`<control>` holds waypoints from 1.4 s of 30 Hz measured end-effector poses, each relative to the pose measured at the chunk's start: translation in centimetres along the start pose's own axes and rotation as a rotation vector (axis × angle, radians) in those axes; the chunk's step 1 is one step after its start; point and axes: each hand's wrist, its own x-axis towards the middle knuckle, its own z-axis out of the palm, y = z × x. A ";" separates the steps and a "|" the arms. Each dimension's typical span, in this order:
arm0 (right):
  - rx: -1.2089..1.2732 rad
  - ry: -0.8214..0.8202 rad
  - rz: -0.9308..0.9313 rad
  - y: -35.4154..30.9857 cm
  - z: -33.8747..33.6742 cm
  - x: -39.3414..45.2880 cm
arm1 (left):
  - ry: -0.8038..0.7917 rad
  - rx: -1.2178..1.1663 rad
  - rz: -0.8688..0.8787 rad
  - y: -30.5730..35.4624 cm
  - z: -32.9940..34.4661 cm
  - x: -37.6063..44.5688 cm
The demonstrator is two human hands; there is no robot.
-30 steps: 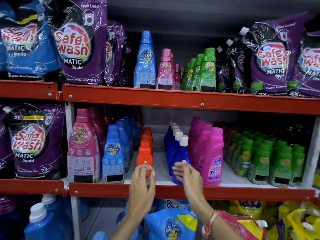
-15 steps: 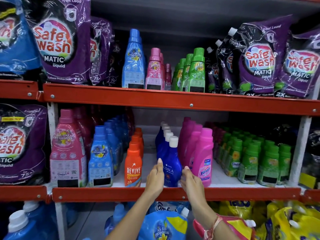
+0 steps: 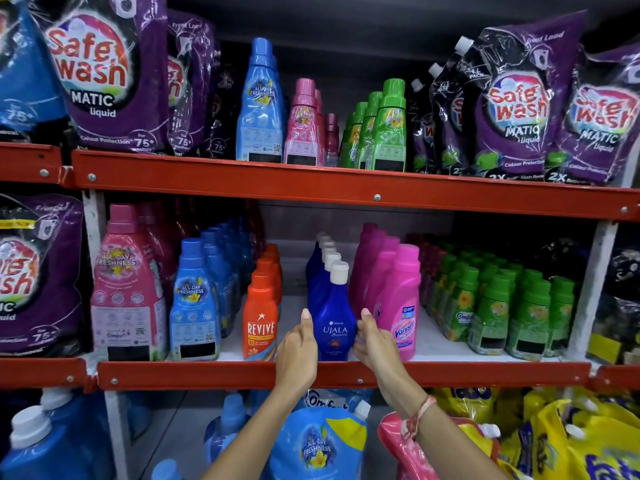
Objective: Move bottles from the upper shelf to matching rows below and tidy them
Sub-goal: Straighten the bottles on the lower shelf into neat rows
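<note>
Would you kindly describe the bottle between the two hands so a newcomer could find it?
On the middle shelf, between the orange and pink rows, stands a row of dark blue bottles. It is the front one, the Ujala bottle; it alone shows its label.

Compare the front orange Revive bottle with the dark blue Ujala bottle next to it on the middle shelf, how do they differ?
The Revive bottle is orange with an orange cap; the Ujala bottle is dark blue with a white cap. The Ujala bottle stands a little taller. The left hand and right hand bracket the Ujala bottle, while the Revive bottle stands untouched. Both are upright, labels forward, each heading its own row.
</note>
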 end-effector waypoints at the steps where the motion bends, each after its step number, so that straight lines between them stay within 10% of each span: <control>1: 0.000 -0.008 -0.001 -0.1 0.0 0.0 | 0.004 -0.003 0.005 0.0 0.0 -0.1; 10: -0.039 -0.073 -0.020 -0.1 -0.5 -0.3 | -0.013 0.011 0.037 0.0 -0.1 -0.4; 16: -0.041 0.453 -0.495 -0.2 -2.5 -1.8 | 0.251 -0.101 0.309 1.2 1.0 -2.0; 19: -0.053 0.555 -0.498 -0.2 -4.7 -0.8 | 0.040 -0.226 0.305 2.0 2.4 -2.5; 28: -0.312 0.033 -0.109 1.6 -9.1 3.4 | -0.509 -0.279 -0.075 4.7 7.0 -2.6; 42: -0.389 0.076 -0.192 1.4 -10.6 2.2 | -0.574 -0.200 -0.158 5.3 7.0 -2.0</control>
